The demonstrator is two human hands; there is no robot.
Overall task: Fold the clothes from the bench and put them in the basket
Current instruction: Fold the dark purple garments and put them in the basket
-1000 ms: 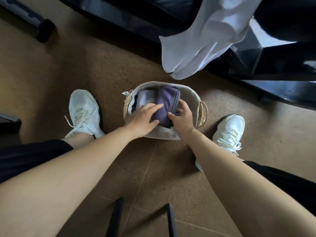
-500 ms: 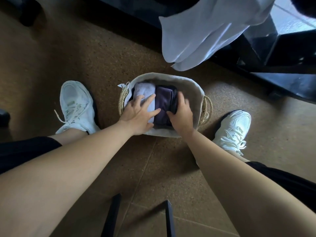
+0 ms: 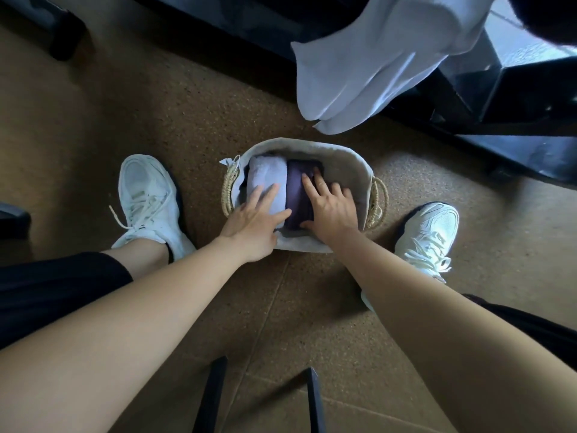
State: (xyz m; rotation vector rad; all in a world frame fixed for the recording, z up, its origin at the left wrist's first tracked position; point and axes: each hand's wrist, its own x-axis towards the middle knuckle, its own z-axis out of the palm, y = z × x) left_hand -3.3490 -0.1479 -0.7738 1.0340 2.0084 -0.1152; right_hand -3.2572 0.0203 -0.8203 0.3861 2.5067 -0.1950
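A small oval basket [image 3: 343,165] with a pale fabric lining and woven handles stands on the floor between my feet. Inside it lie two folded garments side by side: a light lavender one [image 3: 265,176] on the left and a dark purple one [image 3: 296,195] to its right. My left hand [image 3: 253,226] rests flat on the lavender garment with fingers spread. My right hand [image 3: 332,207] presses flat on the purple garment, fingers apart. A white garment [image 3: 374,57] hangs over the edge of the dark bench [image 3: 515,98] above the basket.
My two white sneakers, left shoe [image 3: 150,195] and right shoe [image 3: 427,232], flank the basket on the brown cork-like floor. Two black bars [image 3: 212,398] stick up at the bottom of the view. A dark bench leg [image 3: 62,35] stands at the top left.
The purple garment has gone from being lowered in my hands to lying down in the basket. Both hands let go and now lie flat on top of the folded clothes.
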